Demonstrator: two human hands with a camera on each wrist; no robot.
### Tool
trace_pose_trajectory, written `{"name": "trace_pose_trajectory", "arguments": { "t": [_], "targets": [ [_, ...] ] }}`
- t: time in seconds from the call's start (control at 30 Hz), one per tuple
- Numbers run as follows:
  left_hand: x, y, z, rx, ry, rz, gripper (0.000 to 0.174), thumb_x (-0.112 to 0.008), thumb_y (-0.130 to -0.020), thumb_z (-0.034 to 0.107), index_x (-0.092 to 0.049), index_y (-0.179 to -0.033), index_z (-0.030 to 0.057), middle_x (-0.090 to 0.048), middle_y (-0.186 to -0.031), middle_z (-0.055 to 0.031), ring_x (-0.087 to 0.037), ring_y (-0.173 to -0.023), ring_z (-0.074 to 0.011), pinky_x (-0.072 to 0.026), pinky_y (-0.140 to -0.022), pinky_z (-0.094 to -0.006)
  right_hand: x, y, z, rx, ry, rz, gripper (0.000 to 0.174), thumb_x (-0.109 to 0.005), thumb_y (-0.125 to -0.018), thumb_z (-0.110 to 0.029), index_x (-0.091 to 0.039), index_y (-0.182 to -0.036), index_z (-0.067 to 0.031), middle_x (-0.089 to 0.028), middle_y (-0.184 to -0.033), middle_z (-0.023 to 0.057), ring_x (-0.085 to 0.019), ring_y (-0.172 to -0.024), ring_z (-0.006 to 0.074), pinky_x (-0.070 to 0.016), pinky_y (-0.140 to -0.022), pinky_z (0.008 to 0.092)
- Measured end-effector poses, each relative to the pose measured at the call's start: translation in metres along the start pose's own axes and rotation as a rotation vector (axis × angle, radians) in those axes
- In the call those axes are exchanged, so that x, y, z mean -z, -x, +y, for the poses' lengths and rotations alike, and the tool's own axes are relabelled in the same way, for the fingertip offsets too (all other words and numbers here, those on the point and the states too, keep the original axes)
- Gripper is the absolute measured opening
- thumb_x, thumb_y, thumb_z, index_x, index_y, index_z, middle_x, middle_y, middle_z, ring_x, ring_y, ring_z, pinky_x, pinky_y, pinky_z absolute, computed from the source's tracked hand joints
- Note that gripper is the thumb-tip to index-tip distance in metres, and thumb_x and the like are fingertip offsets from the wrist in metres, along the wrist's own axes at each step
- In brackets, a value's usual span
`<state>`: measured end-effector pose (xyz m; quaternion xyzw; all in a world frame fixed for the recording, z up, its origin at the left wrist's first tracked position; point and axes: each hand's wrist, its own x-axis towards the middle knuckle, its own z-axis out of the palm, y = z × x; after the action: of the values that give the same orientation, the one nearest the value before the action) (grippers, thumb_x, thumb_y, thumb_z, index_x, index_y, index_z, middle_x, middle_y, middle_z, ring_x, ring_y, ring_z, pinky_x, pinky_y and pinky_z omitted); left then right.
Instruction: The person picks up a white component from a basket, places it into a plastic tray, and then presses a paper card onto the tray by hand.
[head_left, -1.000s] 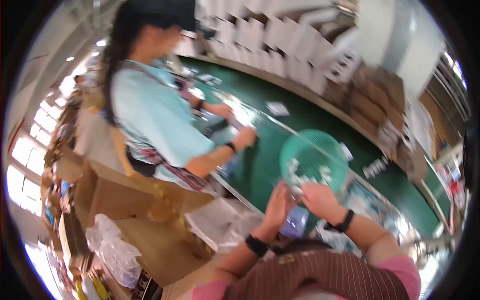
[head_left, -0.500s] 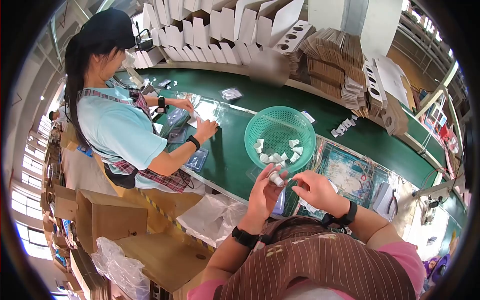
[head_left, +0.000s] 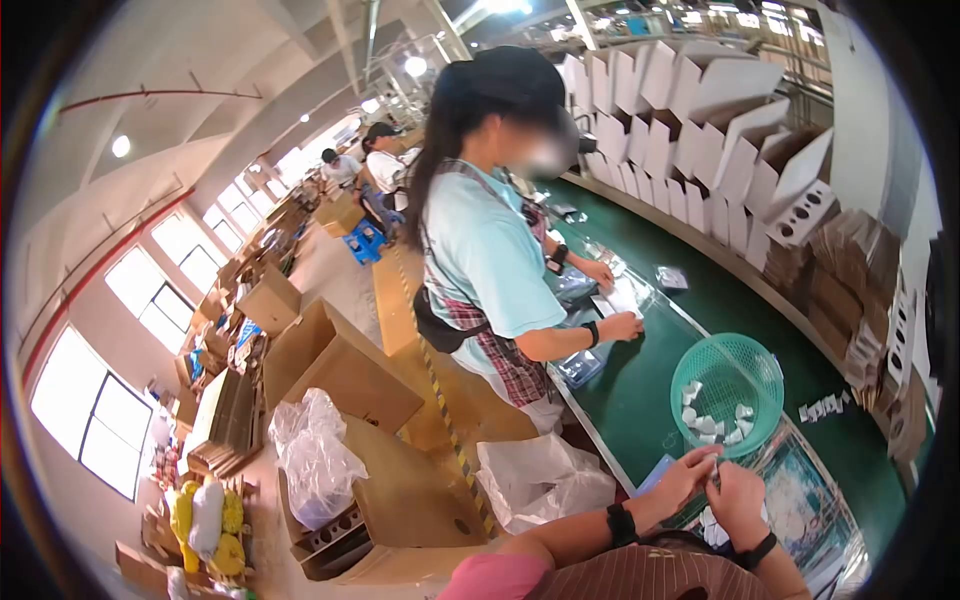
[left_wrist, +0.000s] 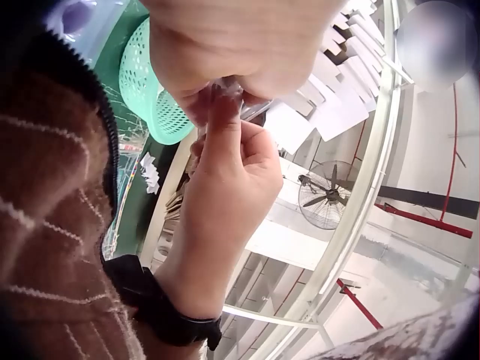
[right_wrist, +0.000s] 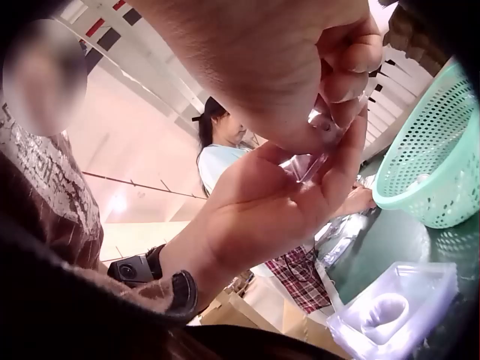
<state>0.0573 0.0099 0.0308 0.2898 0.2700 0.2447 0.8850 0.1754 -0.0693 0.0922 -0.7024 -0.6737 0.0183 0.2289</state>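
Both hands meet just in front of the green basket (head_left: pixel 728 390), fingers together around a small clear plastic piece (right_wrist: pixel 324 126). My left hand (head_left: pixel 685 480) holds it from one side, its palm turned up in the right wrist view. From the other side, my right hand (head_left: pixel 738 502) pinches it, thumb pressed on the piece in the left wrist view. Fingers cover most of it, so its full shape is hidden. Several small white plastic parts (head_left: pixel 708 426) lie in the bottom of the basket.
A clear molded plastic tray (right_wrist: pixel 397 311) lies by the basket on the green table (head_left: pixel 650 400). More white parts (head_left: pixel 824 407) sit beyond the basket. Another person (head_left: pixel 500 260) works at the left. An open cardboard box (head_left: pixel 345 370) and white cartons (head_left: pixel 690 150) stand around.
The head view has swung left, shifting the basket rightward. My hands, apart half a second ago with a white fitting in the left, are now together on the small piece.
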Motion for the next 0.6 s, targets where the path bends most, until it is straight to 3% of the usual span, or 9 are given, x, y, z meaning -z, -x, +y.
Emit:
{"name": "trace_pose_trajectory", "arguments": {
  "t": [0.1,0.13,0.23,0.3,0.37,0.5,0.53,0.57,0.6],
  "targets": [
    [-0.001,0.003,-0.001,-0.013,0.056,0.072,0.028,-0.047,-0.094,0.015,-0.05,-0.12,0.0049,-0.053,-0.105,-0.0022,-0.055,-0.1,-0.0106,-0.0456,-0.08,-0.0224,-0.004,0.03,0.036,-0.307,-0.259,-0.023,0.025,-0.069,-0.07,-0.022,-0.057,-0.083,-0.0046,-0.056,-0.067,0.011,-0.055,-0.059,0.0313,-0.0426,-0.056,0.0425],
    [0.02,-0.006,-0.008,-0.048,0.082,0.014,0.029,-0.047,-0.093,0.013,-0.049,-0.12,0.0033,-0.052,-0.11,-0.003,-0.054,-0.105,-0.015,-0.0454,-0.084,-0.0249,-0.003,0.038,0.054,-0.442,-0.332,-0.066,0.029,-0.07,-0.068,-0.02,-0.056,-0.087,-0.0023,-0.055,-0.074,0.0145,-0.056,-0.07,0.0314,-0.0425,-0.064,0.043],
    [0.032,-0.004,-0.007,-0.03,0.188,0.065,0.03,-0.048,-0.092,0.01,-0.048,-0.121,0.0018,-0.05,-0.115,-0.0043,-0.053,-0.108,-0.0188,-0.0449,-0.087,-0.0275,-0.059,0.103,0.124,-0.449,-0.012,0.109,0.038,-0.071,-0.067,-0.021,-0.054,-0.094,0.0003,-0.053,-0.087,0.0183,-0.052,-0.087,0.0327,-0.0408,-0.077,0.0425],
    [0.034,-0.006,-0.011,-0.012,0.183,0.071,0.032,-0.049,-0.091,0.008,-0.047,-0.123,0.0015,-0.048,-0.118,-0.0049,-0.052,-0.108,-0.0208,-0.0446,-0.088,-0.0289,-0.064,0.121,0.129,-0.679,0.244,-0.214,0.046,-0.069,-0.067,-0.022,-0.05,-0.101,0.0035,-0.049,-0.097,0.02,-0.048,-0.099,0.0346,-0.0388,-0.083,0.0439],
    [0.032,-0.006,-0.01,-0.011,0.138,0.045,0.03,-0.047,-0.092,0.01,-0.047,-0.121,0.0012,-0.05,-0.116,-0.0066,-0.053,-0.107,-0.0201,-0.0454,-0.087,-0.0292,-0.069,0.122,0.126,-0.662,0.318,-0.16,0.046,-0.068,-0.068,-0.025,-0.052,-0.101,0.0025,-0.052,-0.095,0.0195,-0.049,-0.096,0.0349,-0.0397,-0.086,0.0441],
    [0.029,0.004,-0.002,-0.117,-0.046,0.013,0.026,-0.045,-0.09,0.014,-0.05,-0.112,0.0019,-0.058,-0.101,-0.0089,-0.058,-0.092,-0.0171,-0.0485,-0.077,-0.0289,-0.093,0.136,0.14,-0.634,0.028,-0.101,0.043,-0.066,-0.07,-0.032,-0.055,-0.098,0.0001,-0.056,-0.095,0.0202,-0.051,-0.095,0.0368,-0.04,-0.085,0.0437],
    [0.03,0.006,0.008,-0.089,-0.317,0.005,0.026,-0.042,-0.09,0.017,-0.052,-0.11,0.0038,-0.061,-0.096,-0.0076,-0.058,-0.086,-0.0156,-0.0481,-0.073,-0.0278,-0.086,0.134,0.139,-0.581,-0.009,-0.093,0.042,-0.064,-0.072,-0.037,-0.057,-0.09,0.0,-0.056,-0.092,0.0205,-0.053,-0.09,0.0362,-0.0426,-0.08,0.0441],
    [0.03,0.008,0.019,-0.217,-0.724,-0.077,0.025,-0.041,-0.09,0.017,-0.053,-0.108,0.0048,-0.061,-0.093,-0.0073,-0.058,-0.084,-0.0155,-0.0475,-0.072,-0.0273,-0.069,0.12,0.126,-0.69,-0.083,-0.153,0.043,-0.064,-0.072,-0.038,-0.057,-0.09,0.0001,-0.058,-0.09,0.0206,-0.055,-0.088,0.0366,-0.0435,-0.077,0.0448],
    [0.022,0.014,0.012,-0.17,-0.346,0.011,0.024,-0.04,-0.09,0.016,-0.054,-0.106,0.0054,-0.06,-0.095,-0.0078,-0.057,-0.08,-0.0148,-0.0476,-0.072,-0.027,-0.076,0.127,0.132,-0.653,-0.047,-0.065,0.045,-0.065,-0.071,-0.04,-0.057,-0.09,0.0001,-0.059,-0.09,0.0201,-0.056,-0.086,0.0374,-0.0448,-0.074,0.0454]
  ]
}}
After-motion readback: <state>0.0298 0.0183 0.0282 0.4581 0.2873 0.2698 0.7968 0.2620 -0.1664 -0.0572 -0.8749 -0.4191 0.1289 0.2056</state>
